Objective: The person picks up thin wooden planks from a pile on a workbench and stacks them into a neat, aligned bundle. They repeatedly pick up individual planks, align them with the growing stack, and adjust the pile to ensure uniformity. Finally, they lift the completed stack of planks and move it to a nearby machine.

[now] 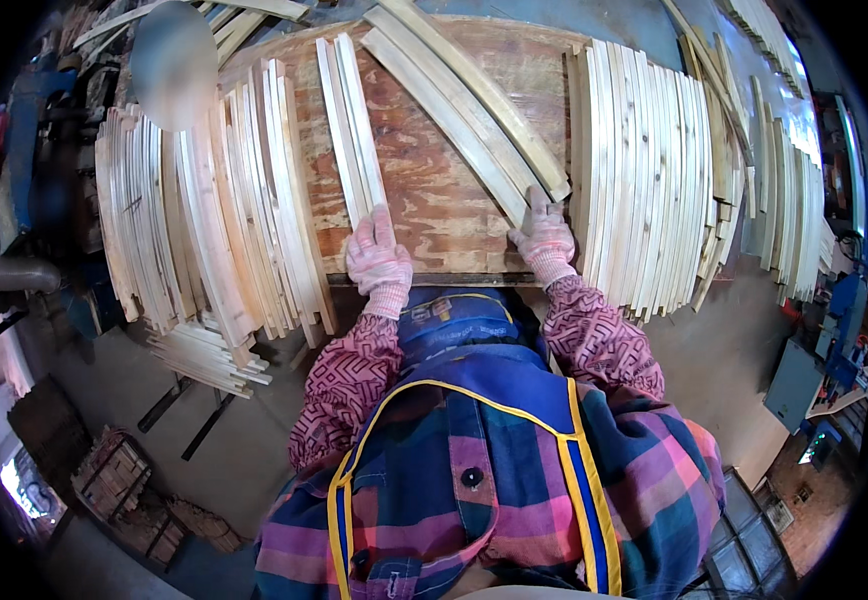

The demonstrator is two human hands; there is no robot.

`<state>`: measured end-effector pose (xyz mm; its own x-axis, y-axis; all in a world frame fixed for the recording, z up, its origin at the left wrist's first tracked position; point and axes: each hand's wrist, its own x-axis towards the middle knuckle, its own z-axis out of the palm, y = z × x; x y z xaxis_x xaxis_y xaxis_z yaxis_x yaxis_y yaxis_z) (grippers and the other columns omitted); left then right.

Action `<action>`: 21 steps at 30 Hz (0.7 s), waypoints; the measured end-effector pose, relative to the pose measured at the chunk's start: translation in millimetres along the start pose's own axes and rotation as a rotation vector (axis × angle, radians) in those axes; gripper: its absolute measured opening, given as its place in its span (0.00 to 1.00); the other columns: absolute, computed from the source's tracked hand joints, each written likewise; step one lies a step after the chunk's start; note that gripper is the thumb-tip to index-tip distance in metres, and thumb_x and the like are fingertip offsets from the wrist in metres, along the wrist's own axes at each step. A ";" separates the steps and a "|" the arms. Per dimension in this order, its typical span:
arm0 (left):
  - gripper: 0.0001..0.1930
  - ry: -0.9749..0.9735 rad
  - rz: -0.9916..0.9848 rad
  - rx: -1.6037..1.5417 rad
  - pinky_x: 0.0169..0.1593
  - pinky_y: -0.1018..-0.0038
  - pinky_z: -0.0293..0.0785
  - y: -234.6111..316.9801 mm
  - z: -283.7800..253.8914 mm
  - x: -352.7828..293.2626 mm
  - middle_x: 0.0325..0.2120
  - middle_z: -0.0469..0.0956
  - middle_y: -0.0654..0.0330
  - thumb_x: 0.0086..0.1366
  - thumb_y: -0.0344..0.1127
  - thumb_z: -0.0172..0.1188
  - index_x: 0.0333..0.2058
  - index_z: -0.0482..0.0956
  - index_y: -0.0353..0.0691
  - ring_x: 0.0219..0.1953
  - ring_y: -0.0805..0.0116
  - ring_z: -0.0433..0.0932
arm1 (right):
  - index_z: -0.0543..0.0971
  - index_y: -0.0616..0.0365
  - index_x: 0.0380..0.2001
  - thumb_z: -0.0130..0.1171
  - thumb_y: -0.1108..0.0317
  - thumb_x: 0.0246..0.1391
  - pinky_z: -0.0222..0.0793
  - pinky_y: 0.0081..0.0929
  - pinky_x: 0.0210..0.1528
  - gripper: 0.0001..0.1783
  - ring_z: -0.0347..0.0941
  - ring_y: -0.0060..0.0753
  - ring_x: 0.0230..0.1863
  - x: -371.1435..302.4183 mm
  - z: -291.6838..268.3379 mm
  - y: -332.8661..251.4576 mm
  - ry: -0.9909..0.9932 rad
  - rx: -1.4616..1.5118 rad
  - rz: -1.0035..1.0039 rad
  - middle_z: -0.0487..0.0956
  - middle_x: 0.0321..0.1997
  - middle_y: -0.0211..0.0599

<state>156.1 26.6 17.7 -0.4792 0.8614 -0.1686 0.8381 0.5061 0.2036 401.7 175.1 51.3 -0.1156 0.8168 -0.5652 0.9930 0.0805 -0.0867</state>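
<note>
Desk (439, 240) before us carries wood stacks (644, 170) along both sides; between them lie slanting strips (451, 115) and a straighter pale pair (357, 120). Our right hand (549, 238) touches the former, our left hand (379, 262) the latter; we cannot tell whether either grips.

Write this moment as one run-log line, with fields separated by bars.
left hand: near end of straight strips | right hand: near end of slanted strips | beneath: board | either side: more strips
</note>
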 end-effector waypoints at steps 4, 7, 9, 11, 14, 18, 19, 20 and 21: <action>0.43 0.238 -0.025 -0.159 0.67 0.53 0.63 19.6 -9.9 13.8 0.64 0.66 0.51 0.60 0.43 0.66 0.72 0.58 0.45 0.62 0.49 0.66 | 0.66 0.60 0.69 0.63 0.56 0.60 0.75 0.35 0.56 0.38 0.80 0.44 0.53 -10.0 39.5 6.9 -0.094 0.911 -0.316 0.80 0.56 0.54; 0.38 0.001 -0.105 -1.484 0.68 0.58 0.64 50.9 -10.8 27.6 0.61 0.70 0.51 0.69 0.54 0.56 0.71 0.60 0.40 0.61 0.52 0.69 | 0.76 0.64 0.61 0.52 0.56 0.70 0.79 0.25 0.45 0.25 0.83 0.30 0.39 -14.1 39.8 4.7 -0.523 1.425 -0.275 0.85 0.46 0.42; 0.42 -0.388 -0.528 -2.018 0.65 0.62 0.70 65.8 -11.0 39.2 0.56 0.77 0.51 0.73 0.68 0.45 0.68 0.63 0.34 0.58 0.54 0.74 | 0.74 0.60 0.63 0.55 0.54 0.69 0.76 0.30 0.52 0.27 0.80 0.36 0.49 -1.6 20.6 -2.1 -0.274 1.063 -0.456 0.82 0.53 0.42; 0.45 -0.709 -0.497 -2.262 0.56 0.58 0.78 68.9 -14.1 42.4 0.52 0.80 0.53 0.70 0.75 0.39 0.63 0.70 0.36 0.50 0.57 0.79 | 0.70 0.55 0.68 0.57 0.49 0.66 0.69 0.41 0.64 0.33 0.73 0.47 0.63 19.8 -7.5 -12.2 -0.062 0.906 -0.232 0.75 0.65 0.47; 0.37 -0.538 -0.678 -2.268 0.56 0.58 0.78 73.8 -18.3 43.4 0.52 0.80 0.55 0.74 0.67 0.44 0.62 0.72 0.38 0.50 0.58 0.79 | 0.65 0.40 0.70 0.60 0.41 0.59 0.69 0.45 0.64 0.39 0.67 0.48 0.69 65.4 -52.8 -26.5 0.315 0.005 -0.027 0.69 0.69 0.46; 0.23 -0.473 -0.669 -2.234 0.60 0.63 0.75 76.3 -24.0 40.4 0.52 0.79 0.57 0.76 0.49 0.53 0.61 0.73 0.39 0.53 0.62 0.78 | 0.61 0.26 0.73 0.65 0.44 0.57 0.64 0.43 0.71 0.42 0.65 0.49 0.71 87.0 -72.1 -43.3 0.118 -0.096 0.025 0.71 0.69 0.44; 0.23 -0.390 -0.710 -2.204 0.60 0.64 0.75 77.4 -24.4 40.0 0.53 0.79 0.57 0.76 0.49 0.53 0.61 0.73 0.40 0.53 0.62 0.78 | 0.62 0.27 0.73 0.66 0.45 0.57 0.65 0.42 0.71 0.42 0.66 0.49 0.71 84.6 -70.3 -43.2 0.169 -0.074 0.022 0.72 0.68 0.45; 0.23 -0.329 -0.737 -2.200 0.60 0.66 0.74 77.3 -25.0 41.5 0.53 0.79 0.58 0.76 0.50 0.53 0.60 0.73 0.40 0.54 0.63 0.78 | 0.62 0.28 0.73 0.66 0.46 0.57 0.66 0.41 0.70 0.42 0.67 0.49 0.70 81.6 -68.2 -41.3 0.156 -0.035 0.014 0.73 0.68 0.45; 0.24 -0.282 -0.696 -2.216 0.61 0.67 0.74 78.0 -25.1 42.0 0.53 0.79 0.58 0.76 0.50 0.53 0.60 0.74 0.40 0.54 0.63 0.77 | 0.63 0.29 0.73 0.67 0.48 0.57 0.66 0.40 0.70 0.42 0.68 0.49 0.69 75.2 -60.9 -39.9 0.230 0.010 -0.020 0.74 0.67 0.45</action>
<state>194.9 103.4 50.7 -0.2655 0.6762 -0.6872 -0.9190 0.0380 0.3924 354.9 268.2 62.2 -0.1249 0.9238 -0.3619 0.9902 0.0929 -0.1045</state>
